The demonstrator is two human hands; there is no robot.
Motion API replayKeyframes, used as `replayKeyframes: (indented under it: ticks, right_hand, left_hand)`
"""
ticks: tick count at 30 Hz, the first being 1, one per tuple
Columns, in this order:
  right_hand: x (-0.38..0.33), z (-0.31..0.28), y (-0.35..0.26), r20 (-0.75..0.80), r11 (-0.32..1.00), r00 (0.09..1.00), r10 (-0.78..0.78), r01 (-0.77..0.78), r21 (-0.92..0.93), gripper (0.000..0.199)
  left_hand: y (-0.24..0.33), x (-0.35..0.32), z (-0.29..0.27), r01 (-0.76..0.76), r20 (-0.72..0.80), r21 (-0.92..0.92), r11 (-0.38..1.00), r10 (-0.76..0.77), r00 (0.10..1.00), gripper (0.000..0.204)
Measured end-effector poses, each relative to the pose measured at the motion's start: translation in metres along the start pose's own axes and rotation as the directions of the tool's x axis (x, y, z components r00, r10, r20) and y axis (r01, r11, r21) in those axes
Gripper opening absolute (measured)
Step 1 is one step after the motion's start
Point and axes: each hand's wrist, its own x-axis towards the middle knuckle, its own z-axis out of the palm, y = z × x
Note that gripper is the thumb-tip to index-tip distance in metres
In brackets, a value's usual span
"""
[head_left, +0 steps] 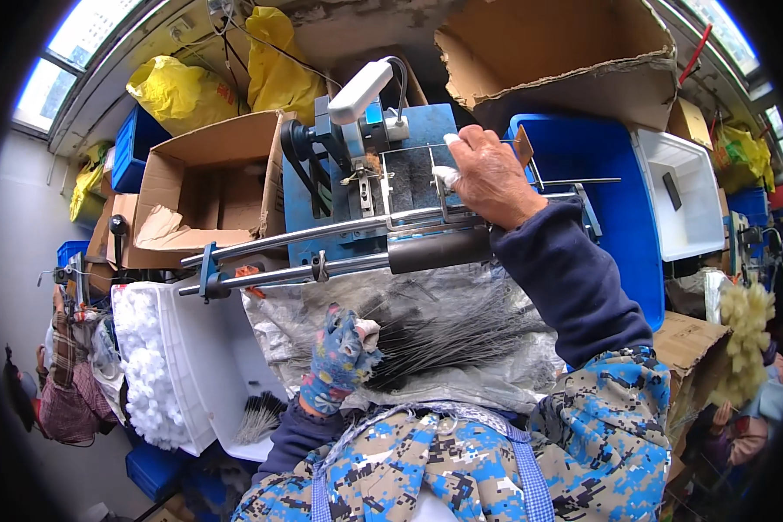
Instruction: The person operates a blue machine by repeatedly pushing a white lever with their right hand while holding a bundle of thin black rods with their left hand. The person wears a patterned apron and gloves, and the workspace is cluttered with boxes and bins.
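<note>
My right hand [491, 178], bare with white wraps on the fingertips, is closed on a thin metal frame [444, 184] at the right side of a blue bench machine [306, 248]. Two steel rails [348, 228] cross the machine's front, with a dark cylindrical sleeve [435, 250] below my wrist. My left hand [337, 358] wears a worn, patterned blue glove with a bare or wrapped thumb tip showing. Its fingers are curled together at the left end of a loose bundle of thin grey wires [444, 344]. What they pinch is too small to make out.
The wires lie on a whitish plastic sheet [278, 317]. At left stands a white bin [196, 374] beside white tufts [148, 365], with dark-tipped brushes [259, 418] inside. Cardboard boxes [161, 165] and a blue crate [622, 209] flank the machine. Other people [74, 391] work at both sides.
</note>
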Motion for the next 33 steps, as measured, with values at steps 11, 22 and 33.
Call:
replayKeyframes:
  ticks: [11, 22, 33]
  right_hand:
    - [0.011, 0.003, 0.02, 0.102, 0.892, 0.99, -0.103, 0.137, -0.43, 0.007]
    - [-0.11, -0.038, -0.059, 0.029, 0.875, 0.961, -0.274, 0.237, 0.421, 0.038]
    - [-0.064, -0.073, -0.076, 0.068, 0.012, 0.993, 0.092, -0.069, 0.998, 0.02]
  left_hand:
    - [0.004, -0.003, -0.002, 0.031, -0.065, -0.004, 0.999, -0.032, 0.997, 0.024]
    - [0.022, -0.007, -0.002, 0.234, -0.101, -0.454, 0.86, -0.311, 0.945, 0.024]
    - [-0.004, -0.01, -0.006, 0.13, 0.029, 0.067, 0.989, -0.133, 0.991, 0.027]
